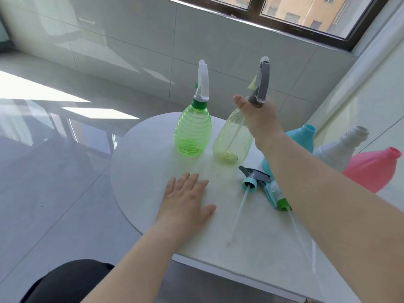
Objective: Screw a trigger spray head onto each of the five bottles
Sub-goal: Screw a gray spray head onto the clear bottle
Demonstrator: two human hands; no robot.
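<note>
Standing on a round white table below a tiled wall, the pale yellow bottle is getting its grey spray head gripped by the right hand; the left hand is lying spread flat in front of it.

White table: 5 bottles, loose spray heads.

A matt, faintly speckled white surface is shown by the table. Clear, ribbed green plastic forms the left bottle; the paler yellow-green bottle is smooth and translucent. Opaque, slightly glossy plastic is seen on the blue bottle, white bottle and pink bottle. The floor tiles are glossy.
</note>
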